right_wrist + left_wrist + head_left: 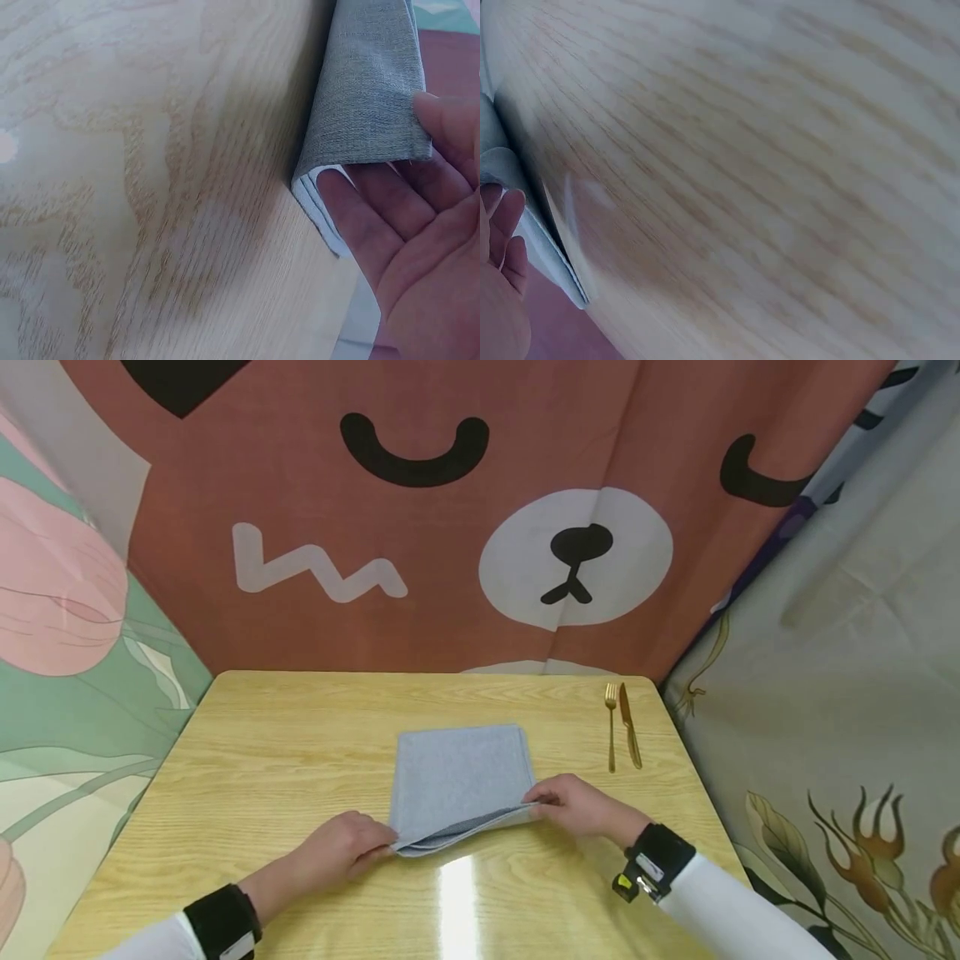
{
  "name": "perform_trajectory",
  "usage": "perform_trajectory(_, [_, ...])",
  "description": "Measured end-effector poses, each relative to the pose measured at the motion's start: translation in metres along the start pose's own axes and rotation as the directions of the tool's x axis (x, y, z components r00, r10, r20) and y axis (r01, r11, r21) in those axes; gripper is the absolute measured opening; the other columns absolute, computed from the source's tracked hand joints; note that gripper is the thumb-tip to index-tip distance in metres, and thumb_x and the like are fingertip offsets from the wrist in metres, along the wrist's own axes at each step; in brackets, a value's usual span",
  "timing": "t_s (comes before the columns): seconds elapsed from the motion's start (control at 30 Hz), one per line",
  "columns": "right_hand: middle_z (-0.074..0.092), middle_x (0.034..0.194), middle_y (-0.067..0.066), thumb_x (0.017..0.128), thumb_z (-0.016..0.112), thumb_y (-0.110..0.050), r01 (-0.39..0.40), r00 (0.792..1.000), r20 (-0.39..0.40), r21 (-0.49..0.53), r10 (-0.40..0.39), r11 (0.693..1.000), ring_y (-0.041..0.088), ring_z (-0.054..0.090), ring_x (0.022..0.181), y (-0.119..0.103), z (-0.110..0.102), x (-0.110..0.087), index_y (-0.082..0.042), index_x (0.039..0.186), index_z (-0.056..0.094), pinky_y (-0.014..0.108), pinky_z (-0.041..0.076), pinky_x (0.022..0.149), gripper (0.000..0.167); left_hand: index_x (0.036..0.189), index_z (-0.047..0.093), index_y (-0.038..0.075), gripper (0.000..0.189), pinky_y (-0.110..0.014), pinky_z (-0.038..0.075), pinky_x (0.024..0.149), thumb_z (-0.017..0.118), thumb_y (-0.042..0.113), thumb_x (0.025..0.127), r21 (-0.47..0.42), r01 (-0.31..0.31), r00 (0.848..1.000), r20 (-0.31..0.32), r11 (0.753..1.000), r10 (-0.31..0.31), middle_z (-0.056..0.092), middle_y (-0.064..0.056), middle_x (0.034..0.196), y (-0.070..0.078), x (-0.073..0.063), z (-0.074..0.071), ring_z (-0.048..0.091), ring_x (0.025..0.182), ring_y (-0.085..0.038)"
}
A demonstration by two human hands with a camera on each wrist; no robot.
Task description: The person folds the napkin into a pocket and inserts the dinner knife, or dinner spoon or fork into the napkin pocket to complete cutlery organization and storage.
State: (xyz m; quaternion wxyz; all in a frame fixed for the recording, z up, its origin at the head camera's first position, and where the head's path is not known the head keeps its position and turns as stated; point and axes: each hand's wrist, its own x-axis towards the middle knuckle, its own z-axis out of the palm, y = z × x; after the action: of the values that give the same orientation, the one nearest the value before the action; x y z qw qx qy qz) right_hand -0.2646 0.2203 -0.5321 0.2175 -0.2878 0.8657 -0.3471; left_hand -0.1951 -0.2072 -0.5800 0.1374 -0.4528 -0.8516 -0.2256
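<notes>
A grey-blue cloth napkin (461, 777), folded into layers, lies on the wooden table (285, 743). Its front edge is lifted, with the layers parted a little along it. At its front left corner my left hand (341, 847) pinches the edge. My right hand (573, 806) grips the front right corner, raised off the table. The right wrist view shows the thumb on the outer side of the napkin (367, 90) and the other fingers under the fold. In the left wrist view only part of the left hand (502, 262) shows beside the cloth.
A gold fork (611, 727) and a gold knife (630, 727) lie side by side at the table's back right. Printed fabric hangs (420, 627) behind the table and along both sides.
</notes>
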Motion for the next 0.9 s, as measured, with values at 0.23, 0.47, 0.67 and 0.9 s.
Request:
perform_trajectory(0.23, [0.076,0.101,-0.001,0.102,0.064,-0.020,-0.039,0.998,-0.043,0.065,0.041,0.997,0.007,0.063,0.083,0.011,-0.002,0.006,-0.013,0.116,0.076,0.023,0.053,0.072,0.020,0.102,0.075,0.023,0.013,-0.024,0.056,0.074,0.064,0.030,0.102,-0.253,0.365,0.931,0.089,0.896,-0.354,0.074,0.010,0.094,0.006,0.007,-0.003,0.064,0.083,0.003])
perform_trajectory(0.47, [0.073,0.100,0.001,0.104,0.060,-0.019,-0.050,0.994,-0.091,0.117,0.061,0.992,0.009,0.058,0.082,0.016,-0.006,0.017,-0.013,0.120,0.075,0.025,0.051,0.073,0.023,0.099,0.071,0.019,0.015,-0.024,0.052,0.061,0.060,0.025,0.105,-0.505,0.531,0.830,0.146,0.681,-0.539,0.069,-0.009,0.079,-0.003,0.015,0.000,0.057,0.066,-0.003])
perform_trajectory(0.67, [0.074,0.100,0.001,0.105,0.060,-0.023,-0.088,0.984,-0.130,0.221,0.119,0.971,0.012,0.057,0.083,0.021,-0.007,0.027,-0.015,0.117,0.076,0.026,0.051,0.075,0.022,0.096,0.067,0.009,0.021,-0.028,0.054,0.060,0.056,0.022,0.107,-0.618,0.600,0.750,0.212,0.509,-0.627,0.066,-0.016,0.077,-0.011,0.025,-0.001,0.064,0.068,-0.025])
perform_trajectory(0.9, [0.073,0.097,0.009,0.104,0.063,-0.023,-0.113,0.960,-0.214,0.298,0.182,0.948,0.013,0.054,0.081,0.025,-0.006,0.045,-0.007,0.115,0.076,0.024,0.047,0.072,0.024,0.092,0.059,-0.002,0.031,-0.034,0.053,0.054,0.053,0.024,0.108,-0.668,0.659,0.657,0.287,0.345,-0.698,0.058,-0.011,0.073,-0.021,0.040,0.002,0.063,0.062,-0.028])
